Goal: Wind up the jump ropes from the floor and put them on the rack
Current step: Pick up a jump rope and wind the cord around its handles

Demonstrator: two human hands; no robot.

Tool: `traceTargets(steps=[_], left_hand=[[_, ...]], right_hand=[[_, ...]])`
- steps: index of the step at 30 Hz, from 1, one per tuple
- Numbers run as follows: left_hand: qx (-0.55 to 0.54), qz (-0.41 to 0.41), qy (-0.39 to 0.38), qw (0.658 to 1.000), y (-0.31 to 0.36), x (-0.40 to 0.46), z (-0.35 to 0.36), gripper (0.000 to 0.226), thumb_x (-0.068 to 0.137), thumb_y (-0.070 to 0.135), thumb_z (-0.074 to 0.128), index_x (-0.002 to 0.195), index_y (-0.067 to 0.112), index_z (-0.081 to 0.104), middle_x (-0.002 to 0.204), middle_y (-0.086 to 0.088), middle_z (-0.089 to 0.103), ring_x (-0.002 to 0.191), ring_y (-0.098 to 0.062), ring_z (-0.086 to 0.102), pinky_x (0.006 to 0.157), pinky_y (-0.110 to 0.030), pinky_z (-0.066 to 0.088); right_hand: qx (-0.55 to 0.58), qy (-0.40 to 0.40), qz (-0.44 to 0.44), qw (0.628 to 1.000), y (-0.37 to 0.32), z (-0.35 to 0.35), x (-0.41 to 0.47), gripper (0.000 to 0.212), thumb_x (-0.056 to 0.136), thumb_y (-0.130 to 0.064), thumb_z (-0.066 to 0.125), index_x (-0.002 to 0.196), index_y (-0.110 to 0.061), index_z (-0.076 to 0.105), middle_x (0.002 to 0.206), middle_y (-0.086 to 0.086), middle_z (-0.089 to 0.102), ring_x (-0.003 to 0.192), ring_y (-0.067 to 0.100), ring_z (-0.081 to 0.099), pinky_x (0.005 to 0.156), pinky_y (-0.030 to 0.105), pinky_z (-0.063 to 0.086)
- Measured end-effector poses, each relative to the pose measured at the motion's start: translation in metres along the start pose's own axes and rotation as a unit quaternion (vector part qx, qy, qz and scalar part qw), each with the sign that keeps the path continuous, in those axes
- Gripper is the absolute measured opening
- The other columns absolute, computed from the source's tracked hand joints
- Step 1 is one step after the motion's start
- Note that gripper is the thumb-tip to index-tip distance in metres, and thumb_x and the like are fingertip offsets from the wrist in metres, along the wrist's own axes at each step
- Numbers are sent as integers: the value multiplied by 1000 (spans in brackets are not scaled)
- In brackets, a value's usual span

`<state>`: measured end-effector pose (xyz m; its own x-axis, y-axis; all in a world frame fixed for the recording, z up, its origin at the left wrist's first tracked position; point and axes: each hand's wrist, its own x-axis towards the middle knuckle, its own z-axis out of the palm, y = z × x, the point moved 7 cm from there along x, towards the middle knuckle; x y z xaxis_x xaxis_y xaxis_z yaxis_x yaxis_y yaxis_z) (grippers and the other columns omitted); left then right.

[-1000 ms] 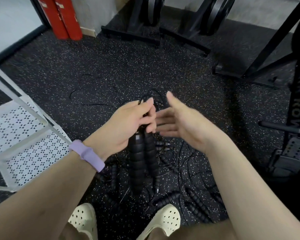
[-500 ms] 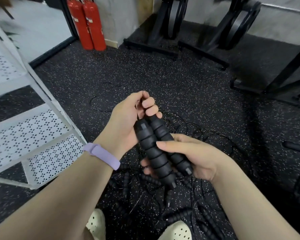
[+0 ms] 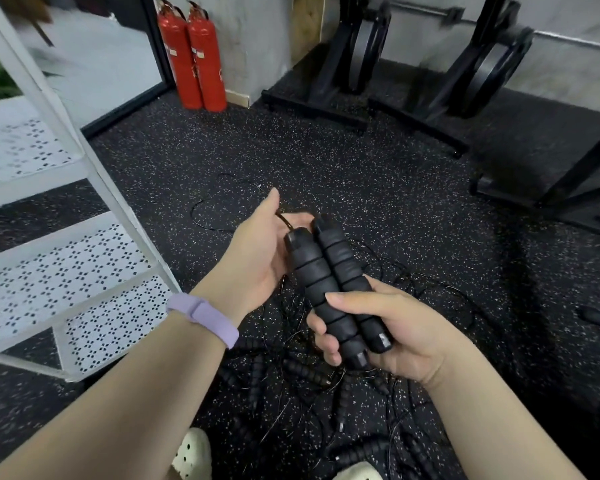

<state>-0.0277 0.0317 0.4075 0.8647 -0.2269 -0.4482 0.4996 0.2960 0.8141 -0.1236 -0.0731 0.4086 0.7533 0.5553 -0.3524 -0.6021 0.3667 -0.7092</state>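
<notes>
Since the earlier frame, left hand is opening off the handle tops, cord crossing its palm. Right hand is clasping both handles above the floor tangle. Advise winding cord evenly around the handles, keeping tension.

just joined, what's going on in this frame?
A person is gathering jump ropes in a gym. The right hand grips two black ribbed foam handles held side by side. The left hand is at their top end, where the thin black cord comes out. More handles and tangled cord lie on the speckled rubber floor. The white perforated metal rack stands to the left.
</notes>
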Motion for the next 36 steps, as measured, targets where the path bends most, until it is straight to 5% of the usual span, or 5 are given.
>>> traceTargets(steps=[6,20,27,31,36], left_hand=[[73,25,-66,995,-13,-3,20,64,96,61,53,125,5,66,123,-19,71,120,-37,66,106,-51,50],[79,94,-6,992,-12,-2,21,52,88,67,58,106,21,75,112,-15,76,112,-36,70,104,-57,51],[149,97,60,982,-8,-3,13,31,110,33,40,113,12,63,108,-12,75,81,-18,71,76,-37,58],[263,241,97,929,18,-10,7,29,110,23,36,109,24,66,113,11,69,98,-6,66,94,-40,55],[231,266,61,934,24,-13,11,40,113,33,26,123,29,65,123,14,69,117,-2,60,109,-34,44]], right_hand=[[-10,76,-40,996,-8,-14,-3,37,90,-10,67,126,-6,58,98,26,67,72,30,61,63,40,55],[4,77,-73,994,-10,-9,-2,33,89,-4,64,121,0,60,89,20,62,72,28,62,65,39,58],[49,90,-116,988,-26,-24,-8,40,88,-3,61,128,-2,54,87,17,57,68,22,55,57,32,50],[14,64,-95,993,-30,-27,-18,42,90,-3,60,131,-2,52,91,19,57,68,23,54,57,32,49],[31,-27,-73,997,-26,-14,-26,46,91,-4,63,135,-1,50,95,19,57,70,22,55,60,31,49]])
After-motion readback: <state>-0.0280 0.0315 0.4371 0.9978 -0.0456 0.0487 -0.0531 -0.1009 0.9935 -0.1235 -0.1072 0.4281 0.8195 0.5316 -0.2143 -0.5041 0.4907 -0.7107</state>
